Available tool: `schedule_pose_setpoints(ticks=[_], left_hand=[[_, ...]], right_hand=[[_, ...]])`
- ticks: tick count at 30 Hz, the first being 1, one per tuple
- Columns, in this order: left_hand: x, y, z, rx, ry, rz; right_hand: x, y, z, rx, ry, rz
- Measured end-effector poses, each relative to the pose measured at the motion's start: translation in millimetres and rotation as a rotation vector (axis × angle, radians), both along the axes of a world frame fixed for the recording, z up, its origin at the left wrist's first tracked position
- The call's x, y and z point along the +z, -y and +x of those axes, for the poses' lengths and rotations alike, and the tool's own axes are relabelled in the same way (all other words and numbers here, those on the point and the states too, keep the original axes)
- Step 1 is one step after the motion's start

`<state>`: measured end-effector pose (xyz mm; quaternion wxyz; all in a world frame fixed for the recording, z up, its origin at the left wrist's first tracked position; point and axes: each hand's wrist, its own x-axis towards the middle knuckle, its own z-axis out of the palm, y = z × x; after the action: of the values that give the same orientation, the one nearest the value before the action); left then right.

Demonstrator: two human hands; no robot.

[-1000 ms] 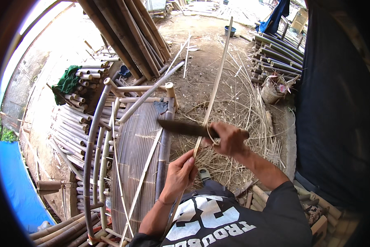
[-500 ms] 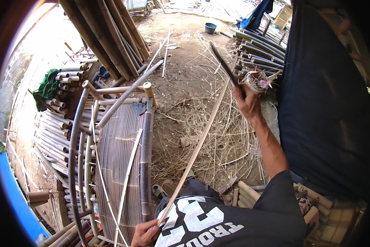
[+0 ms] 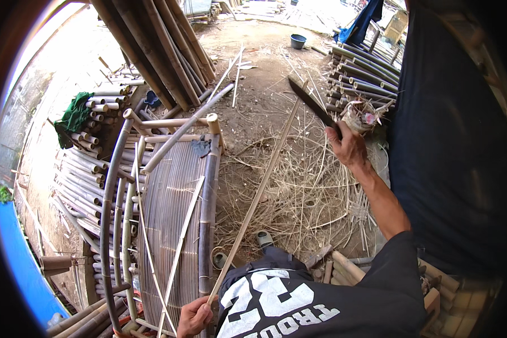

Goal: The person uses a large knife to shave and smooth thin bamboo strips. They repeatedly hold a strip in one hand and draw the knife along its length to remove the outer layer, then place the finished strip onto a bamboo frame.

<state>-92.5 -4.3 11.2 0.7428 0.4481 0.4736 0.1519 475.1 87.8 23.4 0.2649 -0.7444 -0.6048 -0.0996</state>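
Observation:
My left hand [image 3: 196,316] is closed around the near end of a long, pale bamboo strip [image 3: 254,205], low in the picture beside my black shirt. The strip slants up and away over the ground. In my right hand [image 3: 349,145] is the handle of a machete [image 3: 311,103], its long dark blade pointing up and left. In the picture the blade crosses the strip close to its far end; whether they touch, I cannot tell. Left of the strip stands a bamboo bench [image 3: 171,225] with a slatted surface, two thin strips lying across it.
Loose shavings [image 3: 298,191] cover the ground ahead. Bamboo poles are stacked at the right [image 3: 366,70] and left [image 3: 78,174]; thick poles [image 3: 152,50] lean at the upper left. A dark cloth [image 3: 450,146] hangs on the right. A bucket [image 3: 298,41] stands far off.
The machete blade has tilted further left, now crossing the strip's far end in the picture. The strip leans less to the right. The whole view has shifted slightly; both hands keep their holds.

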Motion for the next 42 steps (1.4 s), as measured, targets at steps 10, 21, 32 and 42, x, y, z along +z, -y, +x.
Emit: schedule_pose_setpoints(ticks=[10, 21, 32, 42], left_hand=[[-1, 0, 20, 0.002, -0.302, 0.245], [-17, 16, 13, 0.055, -0.541, 0.563], [-72, 40, -47, -0.080, -0.547, 0.652], [-40, -67, 97, -0.009, -0.184, 0.384]], right_hand=[[-3, 1, -21, -0.120, -0.033, -0.102], [-4, -1, -2, -0.174, -0.097, -0.112], [-25, -16, 92, -0.622, -0.718, 0.053], [-36, 4, -95, 0.063, -0.282, -0.154]])
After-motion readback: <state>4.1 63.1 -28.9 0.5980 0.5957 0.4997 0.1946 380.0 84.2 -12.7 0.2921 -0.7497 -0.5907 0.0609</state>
